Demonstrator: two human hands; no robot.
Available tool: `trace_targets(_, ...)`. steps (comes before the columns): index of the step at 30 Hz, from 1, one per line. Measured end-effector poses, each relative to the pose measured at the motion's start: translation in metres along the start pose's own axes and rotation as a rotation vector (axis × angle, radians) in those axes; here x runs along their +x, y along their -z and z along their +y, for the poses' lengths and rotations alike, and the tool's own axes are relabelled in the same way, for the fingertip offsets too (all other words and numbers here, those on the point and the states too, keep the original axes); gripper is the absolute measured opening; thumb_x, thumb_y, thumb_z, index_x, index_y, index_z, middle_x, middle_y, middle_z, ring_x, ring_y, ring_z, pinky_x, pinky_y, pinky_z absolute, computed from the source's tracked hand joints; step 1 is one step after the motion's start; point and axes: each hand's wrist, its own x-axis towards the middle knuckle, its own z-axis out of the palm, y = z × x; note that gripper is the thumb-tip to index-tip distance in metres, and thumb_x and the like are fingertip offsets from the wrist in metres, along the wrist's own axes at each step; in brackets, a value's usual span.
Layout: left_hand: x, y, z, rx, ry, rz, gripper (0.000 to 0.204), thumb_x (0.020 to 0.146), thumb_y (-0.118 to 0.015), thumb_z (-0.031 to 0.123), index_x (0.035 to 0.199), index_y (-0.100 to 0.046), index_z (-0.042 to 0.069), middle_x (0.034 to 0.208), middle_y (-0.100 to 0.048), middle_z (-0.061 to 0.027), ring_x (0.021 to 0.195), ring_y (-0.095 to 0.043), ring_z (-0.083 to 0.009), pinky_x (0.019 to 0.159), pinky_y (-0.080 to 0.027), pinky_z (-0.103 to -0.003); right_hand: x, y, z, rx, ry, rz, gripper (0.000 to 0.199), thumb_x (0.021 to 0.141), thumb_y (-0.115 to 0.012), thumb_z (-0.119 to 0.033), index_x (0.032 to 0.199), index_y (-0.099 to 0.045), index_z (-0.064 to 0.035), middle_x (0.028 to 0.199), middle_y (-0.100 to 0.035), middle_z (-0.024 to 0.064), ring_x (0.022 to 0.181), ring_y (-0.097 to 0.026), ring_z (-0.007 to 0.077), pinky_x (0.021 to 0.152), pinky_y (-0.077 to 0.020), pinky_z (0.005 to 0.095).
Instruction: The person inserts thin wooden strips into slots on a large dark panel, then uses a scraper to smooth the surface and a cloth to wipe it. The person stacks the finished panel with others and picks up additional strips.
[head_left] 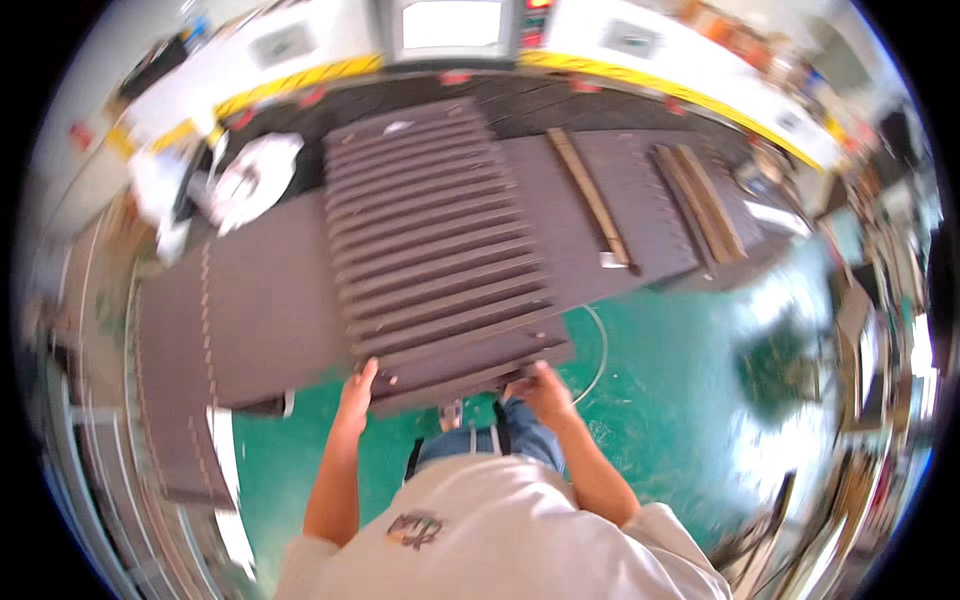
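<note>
Brown slatted panel, one, gripped at its near edge by both hands: left hand and right hand, fingers curled shut over the rim. It lies on dark interlocking mats above green floor. Beyond, three wooden strips lie on the mats; white cloth bundle far left.

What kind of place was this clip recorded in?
Probably a workshop or small factory floor. A glossy green floor runs under dark interlocking mats, a machine with a pale screen stands behind yellow-striped edging, and both hands, left hand and right hand, grip a stack of dark strips.
</note>
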Motion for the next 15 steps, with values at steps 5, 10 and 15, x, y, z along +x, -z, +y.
trace_targets(5,-0.023,-0.030,0.019,0.027,-0.040,0.088,0.064,0.099,-0.065,0.054,0.131,-0.063,-0.002,0.125,-0.070,-0.0128,0.118,-0.065,-0.0218,0.105,-0.048,-0.040,-0.011,-0.107,0.064,0.227,0.032,0.110,0.050,0.096,-0.077,-0.022,0.136,-0.052,-0.0061,0.119,-0.066,0.0082,0.102,-0.069,0.0270,0.088,-0.0598,0.0503)
trace_targets(10,-0.029,-0.022,0.027,0.010,0.021,-0.024,0.060,0.099,-0.065,0.055,0.133,-0.061,0.006,0.118,-0.074,-0.0092,0.109,-0.070,-0.0190,0.090,-0.057,-0.040,-0.026,-0.140,0.081,0.264,0.190,0.134,0.055,0.090,-0.082,-0.023,0.132,-0.053,-0.0047,0.117,-0.068,0.0085,0.098,-0.070,0.0246,0.080,-0.0609,0.0443)
trace_targets(15,-0.037,0.014,0.001,0.021,0.122,-0.172,0.062,0.101,-0.063,0.052,0.145,-0.051,0.012,0.140,-0.063,-0.0092,0.115,-0.068,-0.0214,0.099,-0.056,-0.043,-0.053,-0.150,0.110,0.235,0.220,0.288,0.049,0.088,-0.083,-0.027,0.123,-0.058,-0.0050,0.101,-0.067,0.0053,0.081,-0.066,0.0196,0.065,-0.0578,0.0363)
